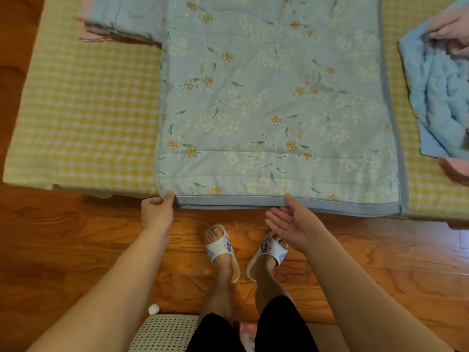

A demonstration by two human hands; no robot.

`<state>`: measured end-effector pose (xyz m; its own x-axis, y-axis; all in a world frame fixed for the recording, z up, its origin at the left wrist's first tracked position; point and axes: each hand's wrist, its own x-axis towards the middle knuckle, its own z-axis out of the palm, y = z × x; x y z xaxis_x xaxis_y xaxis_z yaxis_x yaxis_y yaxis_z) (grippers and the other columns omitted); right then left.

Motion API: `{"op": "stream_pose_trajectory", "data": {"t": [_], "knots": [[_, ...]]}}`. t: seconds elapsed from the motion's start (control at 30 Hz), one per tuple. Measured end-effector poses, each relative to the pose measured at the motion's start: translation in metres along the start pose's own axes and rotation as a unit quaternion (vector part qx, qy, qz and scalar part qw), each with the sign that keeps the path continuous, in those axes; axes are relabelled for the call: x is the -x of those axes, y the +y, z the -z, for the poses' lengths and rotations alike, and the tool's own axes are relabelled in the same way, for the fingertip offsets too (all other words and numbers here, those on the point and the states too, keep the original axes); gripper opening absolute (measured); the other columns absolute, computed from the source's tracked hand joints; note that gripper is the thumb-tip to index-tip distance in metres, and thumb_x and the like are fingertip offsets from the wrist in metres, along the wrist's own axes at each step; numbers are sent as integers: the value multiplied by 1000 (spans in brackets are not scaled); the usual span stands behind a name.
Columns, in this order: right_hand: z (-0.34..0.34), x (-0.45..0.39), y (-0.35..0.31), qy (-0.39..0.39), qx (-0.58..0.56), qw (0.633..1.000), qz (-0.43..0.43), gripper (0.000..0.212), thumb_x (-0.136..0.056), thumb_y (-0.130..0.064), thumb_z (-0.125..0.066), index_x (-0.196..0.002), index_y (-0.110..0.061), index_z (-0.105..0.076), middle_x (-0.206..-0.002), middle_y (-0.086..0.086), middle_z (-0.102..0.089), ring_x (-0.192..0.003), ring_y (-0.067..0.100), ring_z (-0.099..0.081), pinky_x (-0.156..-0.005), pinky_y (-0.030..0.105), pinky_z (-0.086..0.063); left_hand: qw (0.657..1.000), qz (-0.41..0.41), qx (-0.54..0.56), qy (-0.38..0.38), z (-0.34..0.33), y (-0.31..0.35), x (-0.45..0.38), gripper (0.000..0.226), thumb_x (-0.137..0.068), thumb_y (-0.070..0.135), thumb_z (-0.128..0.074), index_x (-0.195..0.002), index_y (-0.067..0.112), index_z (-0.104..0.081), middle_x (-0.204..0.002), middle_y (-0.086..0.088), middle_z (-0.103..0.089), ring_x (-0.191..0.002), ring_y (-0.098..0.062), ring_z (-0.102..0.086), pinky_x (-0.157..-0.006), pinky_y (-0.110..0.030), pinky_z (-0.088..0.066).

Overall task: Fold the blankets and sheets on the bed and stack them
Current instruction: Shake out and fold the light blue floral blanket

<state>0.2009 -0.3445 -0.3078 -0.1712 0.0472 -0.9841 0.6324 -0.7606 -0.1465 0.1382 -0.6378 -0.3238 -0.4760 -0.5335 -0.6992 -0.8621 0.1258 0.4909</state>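
Head view: floral quilt (276, 102) lies folded flat at centre frame on the bed (83, 110), its near hem at the bed's lower edge. Left hand (157, 208) pinches the quilt's lower-left corner, thumb on top, fingers curled beneath. Right hand (291, 222) is palm-up, fingers spread loosely, thumb tip touching the hem. Blue sheet (439, 97) at right edge, gripped by another person's hands (451, 29). No legible writing.

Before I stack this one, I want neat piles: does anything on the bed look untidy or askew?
The floral quilt lies flat and square. At the right edge, the plain blue blanket is crumpled, still being handled by another person's hands. At top left, folded bedding shows uneven layers.
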Motion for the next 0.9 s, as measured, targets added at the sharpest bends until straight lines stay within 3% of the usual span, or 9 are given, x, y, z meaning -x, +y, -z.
{"op": "stream_pose_trajectory", "data": {"t": [0.1,0.17,0.3,0.4,0.53,0.6,0.77,0.9], "knots": [[-1,-2,-4,36,23,999,14,31,-97,-25,-64,-112,2,-59,-106,18,-70,-93,28,-72,-70,40,-62,999,1,-32,-35,6,-2,-8,32,-98,46,-61,-102,14,-57,-97,-5,-60,-92,-24,-55,-82,-39,-44],[1,-6,-5,72,38,995,49,31,-97,-23,-66,-115,1,-59,-94,13,-70,-81,21,-75,-65,35,-63,996,-25,-63,-51,10,-2,-11,33,-100,45,-59,-91,13,-56,-88,-5,-56,-83,-23,-51,-77,-38,-41],[6,-13,4,90,30,992,77,35,-95,-17,-67,-123,1,-56,-102,16,-72,-84,23,-76,-70,34,-63,991,-69,-97,-56,23,-5,-13,31,-100,36,-60,-80,12,-58,-82,-8,-57,-80,-30,-53,-71,-38,-41],[2,-14,9,69,-27,995,64,34,-93,-10,-69,-122,3,-58,-106,17,-72,-87,25,-75,-69,34,-62,995,-70,-57,-48,32,-6,-13,26,-101,29,-60,-84,11,-60,-93,-10,-67,-89,-33,-69,-82,-44,-55],[-1,-14,6,46,-110,991,64,37,-93,-23,-71,-122,-4,-59,-113,17,-71,-103,31,-68,-83,42,-59,988,-4,99,-119,34,-1,-1,6,-105,12,-54,-108,9,-51,-113,-17,-61,-97,-31,-73,-92,-41,-60],[1,-14,6,47,-124,989,69,37,-94,-25,-68,-124,-5,-59,-114,16,-71,-102,30,-69,-80,42,-59,977,40,140,-152,31,2,-1,19,-102,17,-60,-117,8,-52,-116,-15,-62,-101,-30,-72,-92,-40,-59],[14,-17,11,46,-85,989,109,40,-98,-8,-61,-135,-3,-47,-117,18,-68,-94,29,-74,-81,42,-62,985,28,100,-134,32,-1,-12,7,-102,11,-59,-106,7,-62,-125,-19,-62,-107,-29,-67,-72,-26,-61],[11,-22,14,61,-52,992,94,41,-97,-3,-61,-135,0,-46,-115,22,-66,-91,31,-73,-73,41,-63,994,0,46,-95,34,-17,-15,10,-101,10,-60,-110,5,-61,-126,-20,-59,-111,-34,-65,-74,-31,-62]]}}
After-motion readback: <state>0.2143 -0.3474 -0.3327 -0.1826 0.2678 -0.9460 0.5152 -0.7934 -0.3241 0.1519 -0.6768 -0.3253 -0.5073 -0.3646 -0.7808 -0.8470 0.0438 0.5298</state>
